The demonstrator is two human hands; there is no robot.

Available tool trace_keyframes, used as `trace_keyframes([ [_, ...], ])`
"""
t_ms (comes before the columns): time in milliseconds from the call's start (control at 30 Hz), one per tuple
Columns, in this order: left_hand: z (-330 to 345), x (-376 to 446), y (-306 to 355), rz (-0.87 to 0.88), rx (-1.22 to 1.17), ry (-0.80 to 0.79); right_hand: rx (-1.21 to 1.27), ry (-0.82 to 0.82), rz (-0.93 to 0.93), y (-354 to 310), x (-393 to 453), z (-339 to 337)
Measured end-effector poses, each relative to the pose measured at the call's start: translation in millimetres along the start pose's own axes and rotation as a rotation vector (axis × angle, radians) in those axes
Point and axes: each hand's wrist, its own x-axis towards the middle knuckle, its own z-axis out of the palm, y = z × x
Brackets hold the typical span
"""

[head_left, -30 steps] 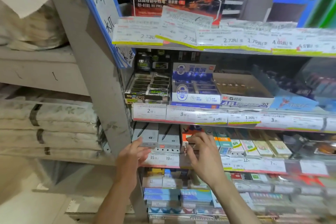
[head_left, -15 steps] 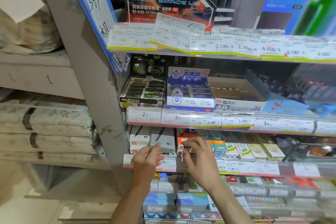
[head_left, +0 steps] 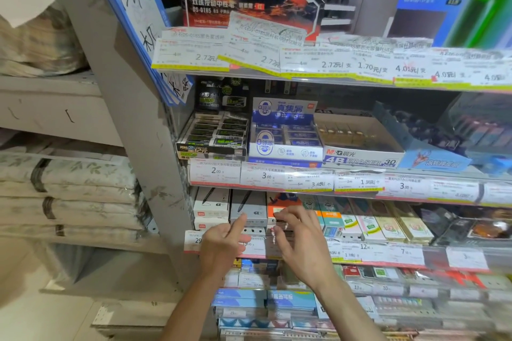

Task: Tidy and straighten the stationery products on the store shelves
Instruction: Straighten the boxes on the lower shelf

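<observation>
On the third shelf, two stacks of pen boxes stand at the left: a white stack (head_left: 211, 209) and a grey stack (head_left: 249, 209). To their right is an orange box (head_left: 279, 203), then a row of slim coloured packs (head_left: 368, 223). My left hand (head_left: 224, 243) hovers in front of the grey stack, its forefinger stretched up to the box's front, holding nothing. My right hand (head_left: 300, 241) has spread fingers resting on the front of the orange box, which it partly hides.
The shelf above carries eraser display boxes: black-green (head_left: 213, 133), blue-white (head_left: 285, 135) and a 4B eraser carton (head_left: 360, 144). Price tags line each shelf edge (head_left: 388, 253). A grey upright (head_left: 133, 108) bounds the left side, with folded bedding (head_left: 66, 191) beyond. Lower shelves hold more boxes (head_left: 266, 299).
My left hand has moved right from the white stack to the grey one. My right hand has stayed at the orange box. The camera has come closer to the shelf.
</observation>
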Motion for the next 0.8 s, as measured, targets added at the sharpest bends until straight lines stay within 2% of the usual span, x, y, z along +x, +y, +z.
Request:
trace_keyframes([
  [100,-9.5,-0.9,-9.9,0.226,0.288,0.161,-0.057,0.01,-0.024,0.5,1.9,-0.8],
  [200,-21.7,1.6,-15.1,0.628,0.56,0.337,-0.124,0.049,-0.04,-0.6,6.9,0.0],
  [267,-26.0,11.2,-14.9,0.86,0.688,0.34,-0.128,0.038,-0.059,-2.1,11.2,2.2],
  [300,-27.8,17.3,-14.4,0.921,0.727,0.307,-0.114,0.017,-0.063,-2.9,12.9,3.9],
  [433,-32.5,35.3,-14.6,0.941,0.832,0.197,-0.058,0.001,-0.065,-3.1,12.9,13.4],
  [633,-34.6,43.5,-18.4,1.016,0.829,0.214,-0.036,0.08,-0.05,-1.7,13.0,22.2],
  [800,-37.3,46.5,-13.7,1.006,0.877,0.202,-0.048,0.138,-0.027,-1.9,15.2,28.5],
])
